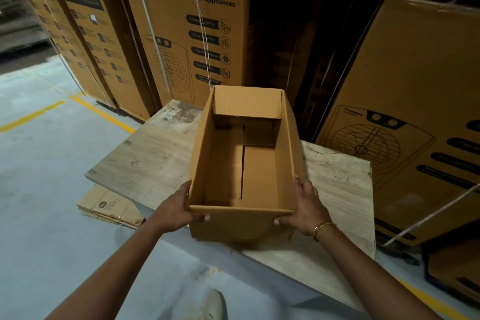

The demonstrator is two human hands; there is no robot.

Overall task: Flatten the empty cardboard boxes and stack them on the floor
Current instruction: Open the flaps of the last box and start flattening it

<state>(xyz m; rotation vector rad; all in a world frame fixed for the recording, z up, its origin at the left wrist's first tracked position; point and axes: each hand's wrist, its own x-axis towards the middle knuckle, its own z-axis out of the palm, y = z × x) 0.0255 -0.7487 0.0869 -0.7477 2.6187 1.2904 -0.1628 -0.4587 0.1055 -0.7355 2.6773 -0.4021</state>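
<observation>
Head view: left hand [179,209] and right hand [306,205] grip the near corners of an open box [244,163], its long axis running away, above the board [155,163].

A warehouse is shown. Tall cartons [197,34] printed "Crompton Home Appliances" are stacked in rows and are bound with white straps [431,215]. The grey concrete floor [39,163] is marked with yellow lines [104,113]. Flattened cardboard [109,208] is laid on the floor, partly under a worn board [155,163]. Further piles [18,21] are seen, blurred, at the far left.
</observation>
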